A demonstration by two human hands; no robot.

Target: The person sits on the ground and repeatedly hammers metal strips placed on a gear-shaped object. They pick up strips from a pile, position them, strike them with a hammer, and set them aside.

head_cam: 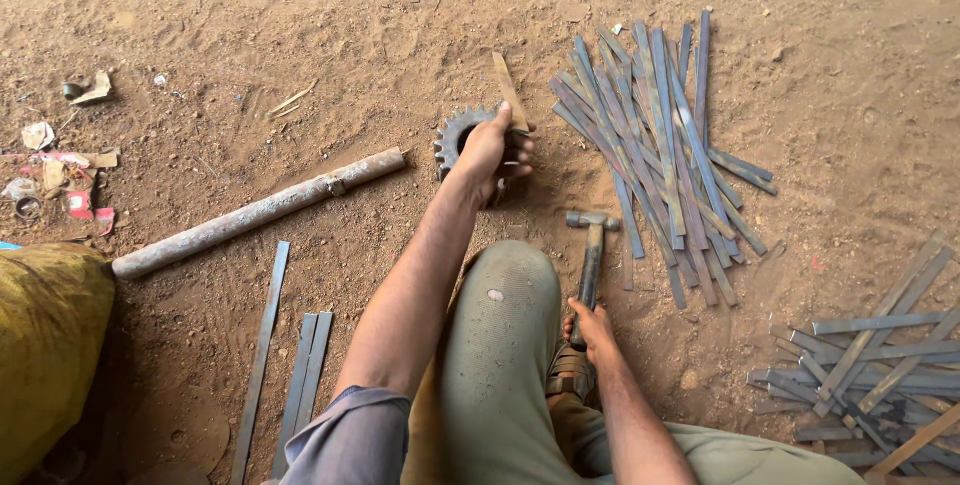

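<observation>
Two hands are at work over a dirt floor (300,25). The left hand (492,150) is closed on a flat strip (509,91), holding it against a toothed gear (456,135) that lies on the floor just past the knee (510,285). The right hand (592,330), nearer and to the right, grips the handle of a hammer (592,245), whose head rests on the floor. Right of the gear lies a heap of strips (655,145); another heap (880,365) sits near right. A pipe (255,213) lies to the left, with three long strips (290,365) near it.
</observation>
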